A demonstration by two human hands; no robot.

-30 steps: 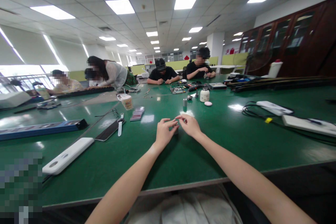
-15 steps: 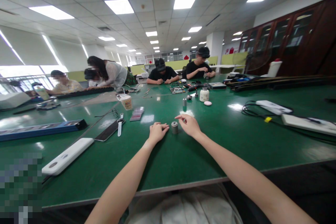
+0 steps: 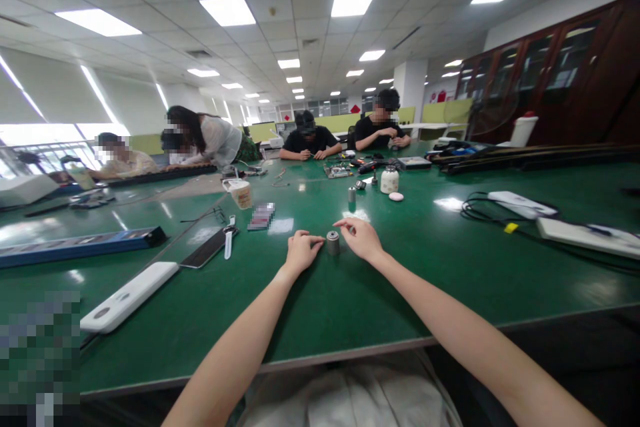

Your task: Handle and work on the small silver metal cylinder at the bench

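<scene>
A small grey metal cylinder [image 3: 333,243] with a dark hole in its top stands upright on the green table between my hands. My left hand [image 3: 302,251] rests on the table just left of it, fingers stretched toward its side; whether a fingertip touches it I cannot tell. Right of the cylinder and a little above the tabletop is my right hand [image 3: 362,237], index finger extended over toward its top and the other fingers bent. I see nothing held in either hand. A second, slimmer metal cylinder [image 3: 352,195] stands behind my right hand.
Beyond stand a white jar [image 3: 389,180] and its pink lid [image 3: 396,197]. A drink cup [image 3: 242,194], a white watch [image 3: 229,238], a dark tablet-like slab [image 3: 204,250] and a white power bank-like block [image 3: 129,298] lie leftward. Cables [image 3: 475,213] lie right. Several people work across the table.
My left hand has shifted slightly right, its fingertips closer to the metal cylinder. The right hand and the cylinder look nearly unchanged.
</scene>
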